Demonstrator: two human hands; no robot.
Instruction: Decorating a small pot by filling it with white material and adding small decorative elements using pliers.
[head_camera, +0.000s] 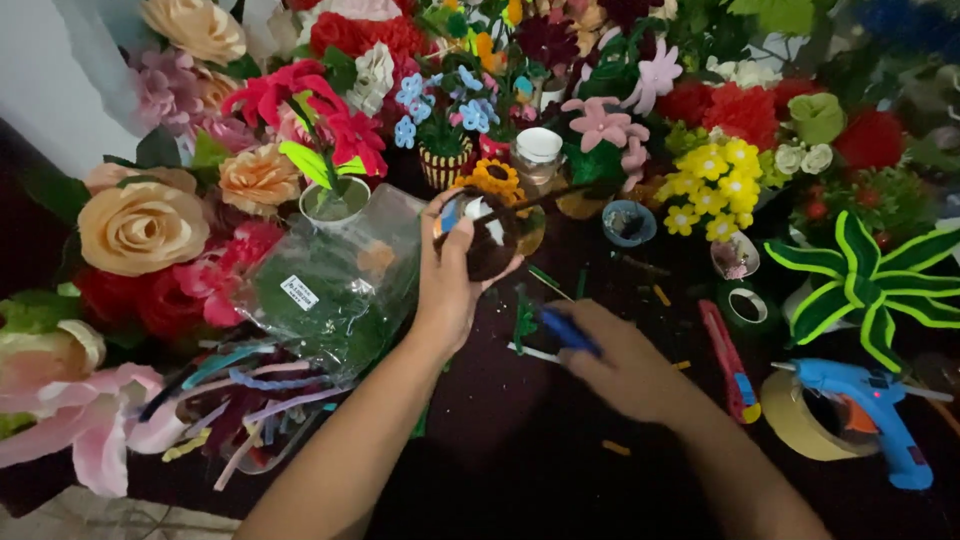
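1. Head view: left hand (447, 285) grasps a dark round pot (487, 235), raised above the table.
2. Right hand (625, 360) clenches a blue-handled tool (562, 328), just below-right of the pot.
3. Red cutter (730, 362) lies right of that grip.

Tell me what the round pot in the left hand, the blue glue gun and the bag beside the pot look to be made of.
Round pot in the left hand: dark and glossy with bright highlights, so probably glazed ceramic or glass. Blue glue gun: smooth moulded shell, likely plastic. Bag: clear, crinkled, shiny film showing green inside, apparently thin plastic.
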